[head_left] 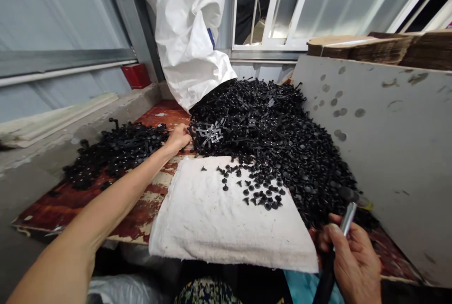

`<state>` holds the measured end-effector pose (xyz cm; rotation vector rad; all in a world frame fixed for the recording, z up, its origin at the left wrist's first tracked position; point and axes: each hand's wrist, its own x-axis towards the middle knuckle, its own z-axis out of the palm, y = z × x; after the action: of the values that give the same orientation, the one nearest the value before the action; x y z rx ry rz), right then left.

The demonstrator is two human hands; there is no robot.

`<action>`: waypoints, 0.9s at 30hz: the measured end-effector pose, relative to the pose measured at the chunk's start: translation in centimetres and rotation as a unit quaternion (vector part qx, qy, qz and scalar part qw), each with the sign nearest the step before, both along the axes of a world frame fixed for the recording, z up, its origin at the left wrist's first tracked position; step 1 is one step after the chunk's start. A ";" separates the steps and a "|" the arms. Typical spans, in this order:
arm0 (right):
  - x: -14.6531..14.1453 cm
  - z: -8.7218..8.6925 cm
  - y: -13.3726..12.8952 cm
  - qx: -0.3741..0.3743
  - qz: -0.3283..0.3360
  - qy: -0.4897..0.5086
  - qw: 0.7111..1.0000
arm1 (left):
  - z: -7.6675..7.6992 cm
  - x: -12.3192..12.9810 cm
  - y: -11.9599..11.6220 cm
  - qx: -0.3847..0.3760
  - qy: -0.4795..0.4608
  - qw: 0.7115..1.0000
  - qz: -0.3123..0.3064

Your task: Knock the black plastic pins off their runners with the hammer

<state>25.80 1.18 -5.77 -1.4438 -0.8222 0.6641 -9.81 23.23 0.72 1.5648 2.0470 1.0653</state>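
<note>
My left hand [179, 137] reaches to the left edge of a large heap of small black parts [261, 120]. Its fingers are curled together against the parts, and what lies between them is hidden. In my right hand [353, 252], at the lower right, is a black-handled tool with a metal shaft [349, 219], tilted upward. A dark round piece [348, 194] shows at the shaft's tip. Between the hands lies a white cloth [226, 221], with loose black round-headed pieces [261, 191] scattered on its far right part.
A smaller heap of black parts [123, 148] sits left on the worn red board [155, 195]. A white sack [194, 45] hangs over the big heap. The pale panel [388, 129] borders the right side, with stacked cardboard [381, 49] behind. A red box [136, 76] stands far left.
</note>
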 end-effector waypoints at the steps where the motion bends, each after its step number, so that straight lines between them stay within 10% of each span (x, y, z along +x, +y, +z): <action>1: 0.1 -0.1 0.0 0.003 0.002 -0.001 1.000 | -0.2 0.1 -0.5 -0.006 -0.026 1.000 -0.004; 11: 0.2 -0.4 0.0 0.039 0.014 -0.006 0.999 | -1.6 2.0 -6.9 0.103 0.059 0.989 -0.083; 20: 0.9 -1.3 0.1 0.057 0.035 -0.015 0.998 | -3.0 3.1 -14.8 0.271 0.223 0.894 -0.279; 27: 1.0 -1.4 0.2 0.075 0.029 -0.012 0.997 | -3.8 3.2 -18.3 0.178 0.346 0.855 -0.344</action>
<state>26.76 1.42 -7.18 -1.2998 -0.9163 0.6159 -6.56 4.93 -3.11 2.8993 1.3849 0.6523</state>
